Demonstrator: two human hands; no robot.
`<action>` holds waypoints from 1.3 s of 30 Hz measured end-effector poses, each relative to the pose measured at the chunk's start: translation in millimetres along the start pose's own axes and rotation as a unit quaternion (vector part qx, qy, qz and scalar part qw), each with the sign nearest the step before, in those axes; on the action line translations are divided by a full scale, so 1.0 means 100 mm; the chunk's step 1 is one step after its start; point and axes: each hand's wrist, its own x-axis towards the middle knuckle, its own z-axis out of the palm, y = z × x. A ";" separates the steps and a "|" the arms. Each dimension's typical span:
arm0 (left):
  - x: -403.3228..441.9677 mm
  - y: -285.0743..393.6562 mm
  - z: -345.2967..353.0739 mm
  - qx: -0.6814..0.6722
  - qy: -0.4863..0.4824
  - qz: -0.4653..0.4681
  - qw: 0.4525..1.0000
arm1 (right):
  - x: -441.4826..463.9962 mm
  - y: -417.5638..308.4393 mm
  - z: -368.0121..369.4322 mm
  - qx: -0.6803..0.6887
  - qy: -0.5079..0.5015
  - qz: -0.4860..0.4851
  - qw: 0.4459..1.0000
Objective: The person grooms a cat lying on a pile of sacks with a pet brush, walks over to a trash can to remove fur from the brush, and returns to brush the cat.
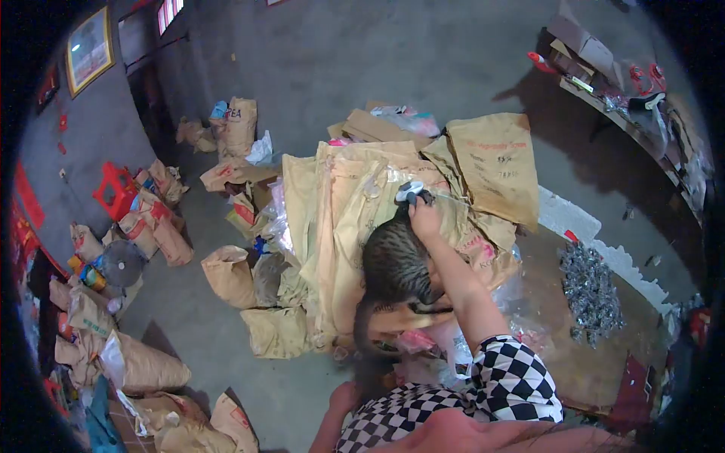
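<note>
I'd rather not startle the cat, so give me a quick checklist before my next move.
1. Cat off the paper sacks: not ok, it is on top of them.
2. Right hand at the white object: ok, beside the cat's front end.
3. Firm grip on that object: cannot tell, too small to see.
4. Left hand clear of the cat's tail: cannot tell, they are close in this view.
5. Shiny pile apart from the cat: ok.

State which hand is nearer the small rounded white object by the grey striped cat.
Right. The right hand is at the white object; the left hand is well away, by the checkered clothing.
</note>
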 end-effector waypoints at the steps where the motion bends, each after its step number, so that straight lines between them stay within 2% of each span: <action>1: 0.03 0.03 -0.01 0.013 -0.010 -0.009 1.000 | -0.04 -0.04 0.00 0.000 0.000 0.000 1.000; 3: 0.08 0.10 -0.06 0.026 -0.021 -0.017 0.999 | -0.09 -0.11 -0.03 -0.009 -0.010 0.010 1.000; 5: 0.08 0.17 -0.13 0.046 -0.003 0.022 0.999 | -0.14 -0.17 -0.10 -0.012 -0.036 0.018 0.999; 7: 0.06 0.14 -0.08 0.044 -0.001 0.033 0.998 | -0.19 -0.14 -0.05 -0.026 -0.042 -0.022 0.999; 12: -0.04 0.20 -0.11 0.026 0.018 0.042 0.999 | -0.31 -0.13 0.00 -0.028 -0.073 -0.007 0.997; 15: -0.12 0.23 -0.15 0.040 -0.027 0.017 0.999 | -0.33 -0.05 0.05 0.052 -0.061 0.009 0.997; 18: -0.18 0.26 -0.18 0.031 -0.041 -0.014 0.999 | -0.23 0.10 0.07 0.320 -0.052 0.054 0.945; 19: -0.19 0.28 -0.20 0.029 -0.047 -0.022 0.998 | -0.20 0.14 0.03 0.320 -0.051 0.052 0.945; 21: -0.20 0.27 -0.19 0.026 -0.051 -0.031 0.998 | -0.14 0.22 -0.04 0.268 0.046 0.079 0.959; 22: -0.22 0.24 -0.16 0.028 -0.039 -0.022 0.999 | -0.09 0.32 -0.04 0.270 0.045 0.077 0.959; 24: -0.23 0.22 -0.16 0.028 -0.024 -0.014 0.999 | 0.02 0.47 -0.07 0.237 0.071 0.131 0.960; 27: -0.27 0.23 -0.18 0.020 -0.038 -0.032 0.999 | 0.02 0.56 -0.10 0.214 0.104 0.145 0.960; 30: -0.37 0.17 -0.12 0.038 -0.033 -0.049 0.998 | 0.02 0.64 0.08 0.241 0.083 0.126 0.959; 32: -0.41 0.11 -0.08 -0.003 -0.004 -0.045 0.999 | -0.08 0.62 0.08 0.246 0.066 0.120 0.960; 34: -0.41 0.07 -0.05 0.001 -0.006 -0.040 0.999 | -0.29 0.34 -0.11 0.149 0.060 0.106 0.981; 35: -0.39 0.06 -0.04 0.004 -0.005 -0.035 0.999 | -0.37 0.27 -0.13 0.147 0.061 0.108 0.981; 39: -0.29 0.07 -0.05 0.004 -0.013 -0.032 0.999 | -0.63 0.21 -0.14 0.204 0.045 0.057 0.976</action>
